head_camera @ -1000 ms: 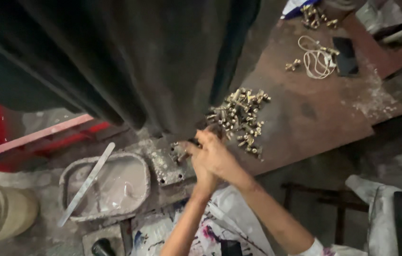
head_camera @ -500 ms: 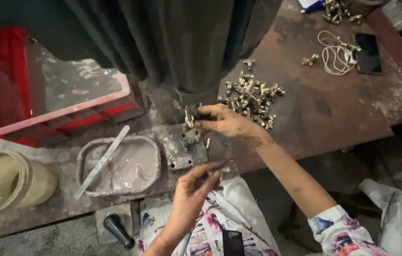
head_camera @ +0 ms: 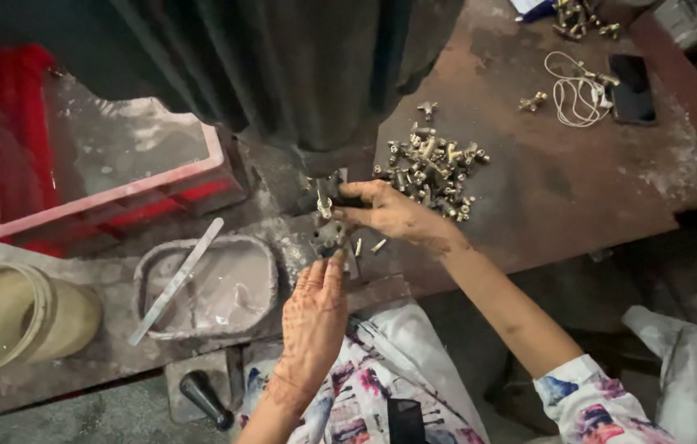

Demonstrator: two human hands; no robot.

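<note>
My right hand (head_camera: 390, 212) reaches across the rusty metal bench (head_camera: 579, 189) and pinches a small brass fitting (head_camera: 324, 205) over a grey metal fixture block (head_camera: 330, 238) under the dark machine column (head_camera: 316, 74). My left hand (head_camera: 314, 316) comes up from below, its fingertips touching the front of the fixture block; it holds nothing that I can see. A heap of several small brass fittings (head_camera: 435, 168) lies just behind my right hand.
A grey oval bowl (head_camera: 205, 288) of pale liquid with a flat metal strip (head_camera: 176, 279) stands to the left. A red tray (head_camera: 102, 164), a tan bucket (head_camera: 11, 316), a black handle (head_camera: 205, 399), a white cable (head_camera: 579, 94) and a phone (head_camera: 632, 86) are around.
My left hand rose from my lap to the fixture block. My right hand moved slightly left, onto the fitting at the fixture. The view shifted a little.
</note>
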